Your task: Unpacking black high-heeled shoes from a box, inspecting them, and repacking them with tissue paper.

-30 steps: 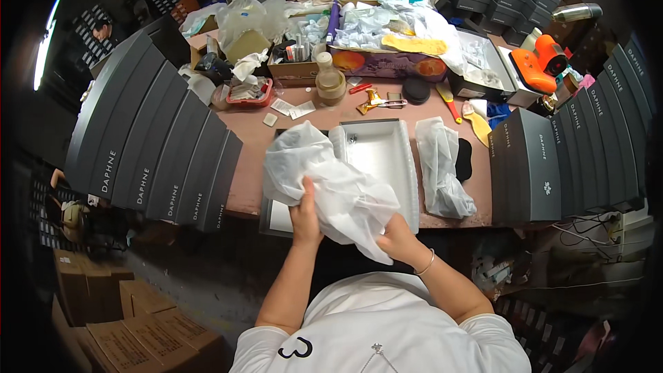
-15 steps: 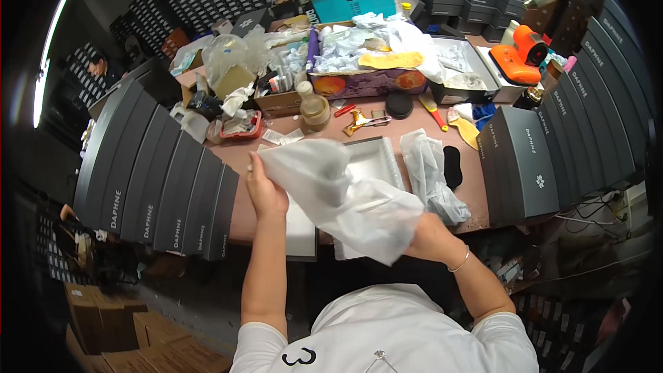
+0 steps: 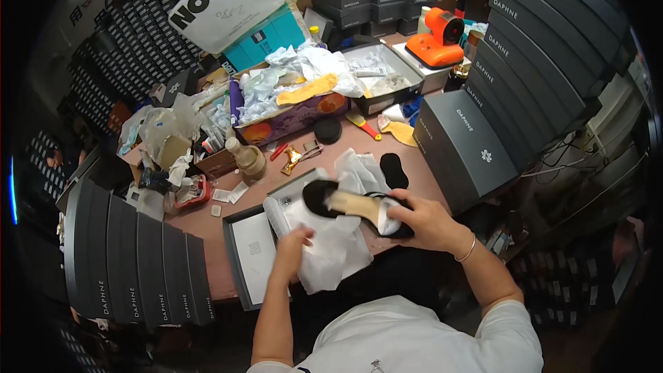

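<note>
A black sandal (image 3: pixel 357 205) with a beige insole is gripped at one end by my right hand (image 3: pixel 421 224), thumb on top of its strap. White paper padding shows under the strap near my thumb. My left hand (image 3: pixel 294 249) is closed at the left edge of a sheet of white tissue paper (image 3: pixel 333 262), its fingertips slightly blurred. The paper spreads over the open shoe box (image 3: pixel 276 204), whose white lining shows. Left of it lies a shallow dark-edged box part (image 3: pixel 250 255) with a white inside. Another tissue-wrapped bundle (image 3: pixel 359 169) rests behind the sandal.
Stacks of dark shoe boxes flank me at left (image 3: pixel 138 262) and right (image 3: pixel 463 138). A black oval pad (image 3: pixel 394 170), a red-and-yellow brush (image 3: pixel 363 126), a round black tin (image 3: pixel 327 130) and a bottle (image 3: pixel 247 159) stand or lie farther back. Behind them is a carton of crumpled paper (image 3: pixel 290 121).
The tissue paper has come down from between my raised hands onto the box. My right hand now has the black sandal. The whole view has turned and shifted.
</note>
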### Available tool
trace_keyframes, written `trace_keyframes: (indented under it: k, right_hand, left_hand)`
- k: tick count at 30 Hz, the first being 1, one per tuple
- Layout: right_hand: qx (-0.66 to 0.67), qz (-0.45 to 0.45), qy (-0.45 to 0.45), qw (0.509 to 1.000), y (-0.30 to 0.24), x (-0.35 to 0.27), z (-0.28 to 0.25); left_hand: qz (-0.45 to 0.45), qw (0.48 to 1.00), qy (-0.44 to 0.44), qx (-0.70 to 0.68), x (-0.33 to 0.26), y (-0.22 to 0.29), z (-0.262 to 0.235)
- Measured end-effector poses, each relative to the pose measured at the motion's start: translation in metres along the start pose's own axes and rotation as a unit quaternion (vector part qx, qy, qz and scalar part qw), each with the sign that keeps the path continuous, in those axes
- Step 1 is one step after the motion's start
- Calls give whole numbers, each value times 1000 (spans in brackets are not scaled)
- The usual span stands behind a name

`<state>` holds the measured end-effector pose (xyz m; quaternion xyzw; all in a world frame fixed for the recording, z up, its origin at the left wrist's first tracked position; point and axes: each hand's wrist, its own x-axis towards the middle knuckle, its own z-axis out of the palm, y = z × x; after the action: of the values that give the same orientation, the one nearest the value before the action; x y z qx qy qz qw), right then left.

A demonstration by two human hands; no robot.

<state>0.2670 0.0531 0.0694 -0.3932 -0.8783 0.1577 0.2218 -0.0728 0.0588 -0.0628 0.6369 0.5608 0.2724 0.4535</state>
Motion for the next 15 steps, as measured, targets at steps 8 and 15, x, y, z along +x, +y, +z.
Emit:
trace_keyframes:
  k: [8,15]
  right_hand:
    - [-110,-261,-57,957,-38,63,48]
    - [59,-161,68,983,-60,76,122]
  left_hand:
    - [-162,680,-325,-637,-68,38,20]
    - [-169,734,65,-654,-93,48,54]
